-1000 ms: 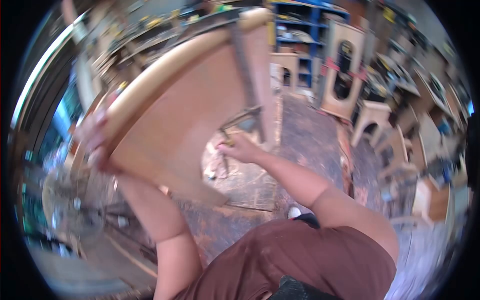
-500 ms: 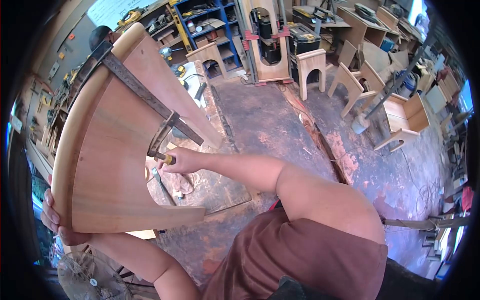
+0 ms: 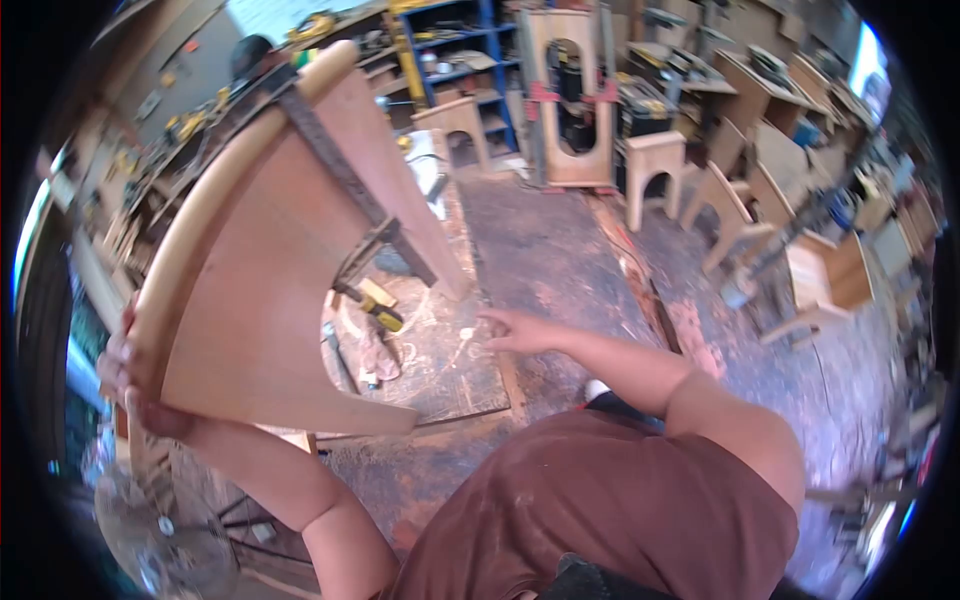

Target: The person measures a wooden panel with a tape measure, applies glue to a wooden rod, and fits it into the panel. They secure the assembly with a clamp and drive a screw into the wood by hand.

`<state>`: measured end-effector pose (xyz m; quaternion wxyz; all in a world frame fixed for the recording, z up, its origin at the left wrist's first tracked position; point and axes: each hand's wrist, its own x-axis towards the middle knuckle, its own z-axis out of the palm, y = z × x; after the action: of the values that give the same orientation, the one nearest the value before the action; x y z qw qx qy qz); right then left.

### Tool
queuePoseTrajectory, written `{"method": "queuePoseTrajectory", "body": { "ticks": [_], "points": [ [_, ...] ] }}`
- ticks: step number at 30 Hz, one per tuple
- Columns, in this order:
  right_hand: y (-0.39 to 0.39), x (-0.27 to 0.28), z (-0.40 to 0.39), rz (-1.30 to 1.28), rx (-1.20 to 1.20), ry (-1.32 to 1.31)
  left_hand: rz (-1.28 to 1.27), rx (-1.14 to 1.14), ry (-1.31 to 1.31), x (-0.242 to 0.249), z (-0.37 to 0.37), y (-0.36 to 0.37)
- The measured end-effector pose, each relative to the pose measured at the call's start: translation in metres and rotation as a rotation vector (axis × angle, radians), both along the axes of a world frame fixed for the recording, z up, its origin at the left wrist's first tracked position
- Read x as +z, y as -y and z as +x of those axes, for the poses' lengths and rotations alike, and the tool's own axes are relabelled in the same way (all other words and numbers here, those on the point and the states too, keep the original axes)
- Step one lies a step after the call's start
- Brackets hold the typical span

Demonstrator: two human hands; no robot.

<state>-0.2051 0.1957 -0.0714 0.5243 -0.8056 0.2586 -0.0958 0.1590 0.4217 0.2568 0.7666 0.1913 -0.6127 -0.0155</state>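
Note:
A wooden stool with an arched cut-out in its side panel is tipped up at the left, its rounded edge facing outward. My left hand is wrapped round the lower end of that edge, some fingers hidden behind it. Across the upper part sits a dark steel bar clamp, whose yellow-and-black handle hangs in the cut-out. Off to the right of the handle, my right hand holds nothing; its index finger points out and the others are partly curled.
Under the stool is a worn workbench with a chisel-like tool and a crumpled pinkish cloth. Small wooden stools stand on the floor beyond. Someone in a dark cap is behind the stool. A fan stands lower left.
My right hand has let go of the clamp handle and moved right. The view has shifted, so the stool appears farther right. My left hand keeps its hold.

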Motion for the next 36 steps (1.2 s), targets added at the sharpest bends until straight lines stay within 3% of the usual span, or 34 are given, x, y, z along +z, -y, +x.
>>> {"method": "queuePoseTrajectory", "body": {
  "ticks": [2, 4, 5, 9, 11, 15, 19, 23, 25, 29, 31, 32, 36],
  "points": [
    [0.019, 0.008, -0.016, -0.049, -0.026, 0.028, 0.047, 0.146, 0.027, 0.019, 0.008, -0.02],
    [0.039, 0.015, -0.029, -0.012, 0.016, 0.057, 0.382, 0.285, 0.333, 0.052, 0.004, -0.04],
    [0.05, 0.013, -0.036, -0.015, 0.006, 0.074, 0.493, 0.451, 0.492, 0.076, -0.015, -0.045],
    [0.098, 0.002, -0.061, -0.037, 0.079, 0.116, 1.017, 0.983, 0.717, 0.133, -0.128, 0.004],
    [0.121, 0.001, -0.075, -0.017, 0.121, 0.114, 1.141, 1.159, 0.859, 0.146, -0.164, 0.049],
    [0.154, 0.006, -0.106, 0.046, 0.142, 0.075, 1.11, 1.351, 0.974, 0.146, -0.164, 0.132],
    [0.188, -0.012, -0.147, 0.109, 0.204, 0.042, 1.375, 1.473, 1.078, 0.148, -0.173, 0.179],
    [0.227, -0.048, -0.187, 0.21, 0.154, 0.062, 1.301, 1.406, 1.1, 0.145, -0.166, 0.183],
    [0.243, -0.064, -0.203, 0.307, 0.11, 0.046, 1.436, 1.241, 1.09, 0.152, -0.166, 0.183],
    [0.265, -0.081, -0.23, 0.179, 0.015, -0.042, 1.224, 1.175, 1.11, 0.146, -0.178, 0.177],
    [0.269, -0.084, -0.24, 0.153, -0.066, -0.074, 1.358, 1.321, 1.126, 0.149, -0.177, 0.178],
    [0.268, -0.085, -0.243, 0.125, -0.065, -0.022, 1.207, 1.322, 1.185, 0.142, -0.15, 0.164],
    [0.268, -0.118, -0.254, 0.099, -0.135, -0.049, 1.095, 1.396, 1.131, 0.134, -0.127, 0.145]
  ]
}}
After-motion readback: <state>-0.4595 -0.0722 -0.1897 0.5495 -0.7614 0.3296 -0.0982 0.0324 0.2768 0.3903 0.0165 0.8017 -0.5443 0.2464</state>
